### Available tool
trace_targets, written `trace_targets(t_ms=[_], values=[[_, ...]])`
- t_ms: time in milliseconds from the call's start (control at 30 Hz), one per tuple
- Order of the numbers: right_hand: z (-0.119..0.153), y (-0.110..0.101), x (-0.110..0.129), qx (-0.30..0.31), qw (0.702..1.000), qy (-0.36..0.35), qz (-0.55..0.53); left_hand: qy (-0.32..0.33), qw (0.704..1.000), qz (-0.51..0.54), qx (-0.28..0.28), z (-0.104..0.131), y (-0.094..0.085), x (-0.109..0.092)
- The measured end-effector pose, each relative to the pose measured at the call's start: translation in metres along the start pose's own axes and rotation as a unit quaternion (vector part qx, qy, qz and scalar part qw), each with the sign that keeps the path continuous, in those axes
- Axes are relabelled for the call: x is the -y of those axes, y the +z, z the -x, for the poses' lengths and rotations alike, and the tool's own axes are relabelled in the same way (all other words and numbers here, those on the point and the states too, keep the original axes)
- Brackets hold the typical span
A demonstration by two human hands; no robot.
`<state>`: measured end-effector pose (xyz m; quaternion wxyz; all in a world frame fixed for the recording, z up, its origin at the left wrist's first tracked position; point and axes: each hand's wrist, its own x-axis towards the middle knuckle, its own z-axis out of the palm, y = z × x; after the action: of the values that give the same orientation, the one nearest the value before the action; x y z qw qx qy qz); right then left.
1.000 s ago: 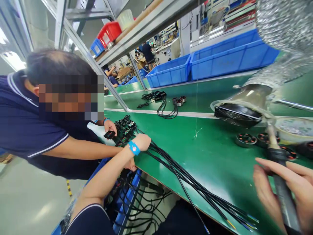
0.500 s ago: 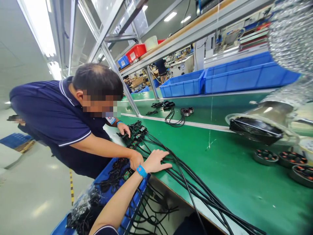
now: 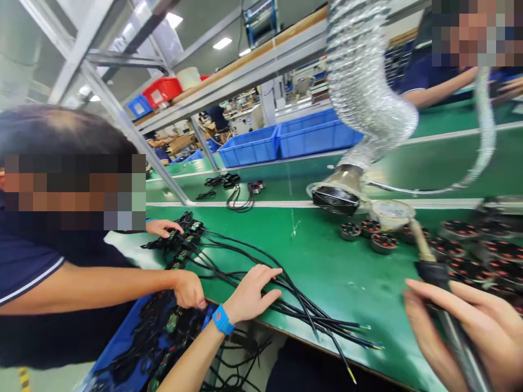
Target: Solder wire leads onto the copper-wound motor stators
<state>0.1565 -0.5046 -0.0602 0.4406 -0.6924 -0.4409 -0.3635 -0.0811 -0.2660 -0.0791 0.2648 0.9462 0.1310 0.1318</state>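
Left hand [image 3: 254, 294]: ungloved, bright blue wristband [image 3: 223, 321] bearing a small reddish mark. Right hand [image 3: 474, 326]: likewise ungloved. Body: dark clothing [image 3: 310, 367].

- Soldering iron [image 3: 433, 275]: lower end cut off by the near edge.
- Right hand [image 3: 486, 329]: cut off at right.
- Left hand [image 3: 253, 294]: hides part of the black cables [image 3: 322, 321].
- Blue bin [image 3: 118, 340]: near end cut off.
- Rightmost motors [image 3: 506, 250]: blurred.
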Motion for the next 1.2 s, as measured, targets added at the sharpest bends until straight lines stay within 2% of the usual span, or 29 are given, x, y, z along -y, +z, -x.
trace_targets(t_ms=[167,267,400,600,700,767,900,1000,1100,1200], values=[[-0.009,-0.021,0.004,-0.005,0.999,-0.024,0.040,-0.007,0.999,0.039,0.023,-0.012,0.008,-0.016],[-0.007,-0.032,-0.002,-0.015,0.997,-0.017,0.080,-0.002,0.998,0.024,0.061,-0.009,0.012,-0.027],[0.002,-0.046,-0.013,-0.016,0.995,-0.012,0.101,-0.013,0.996,0.006,0.090,0.001,0.021,-0.031],[0.021,-0.055,-0.019,-0.014,0.993,0.026,0.114,0.061,0.992,-0.003,0.111,-0.006,0.040,-0.046],[0.036,-0.056,-0.019,-0.017,0.991,0.044,0.121,0.080,0.988,0.012,0.129,-0.016,0.047,-0.060],[0.047,-0.056,-0.020,-0.018,0.990,0.027,0.139,0.086,0.987,0.035,0.130,-0.024,0.052,-0.066],[0.069,-0.054,-0.022,-0.035,0.980,-0.020,0.195,0.122,0.989,0.051,0.061,-0.040,0.063,-0.067],[0.082,-0.053,-0.021,-0.059,0.970,-0.002,0.236,0.150,0.988,-0.005,0.029,-0.057,0.065,-0.065],[0.089,-0.054,-0.020,-0.050,0.970,0.049,0.231,0.174,0.982,-0.049,0.060,-0.082,0.067,-0.073],[0.090,-0.053,-0.023,-0.025,0.974,0.090,0.206,0.196,0.974,-0.047,0.099,-0.112,0.078,-0.097]])
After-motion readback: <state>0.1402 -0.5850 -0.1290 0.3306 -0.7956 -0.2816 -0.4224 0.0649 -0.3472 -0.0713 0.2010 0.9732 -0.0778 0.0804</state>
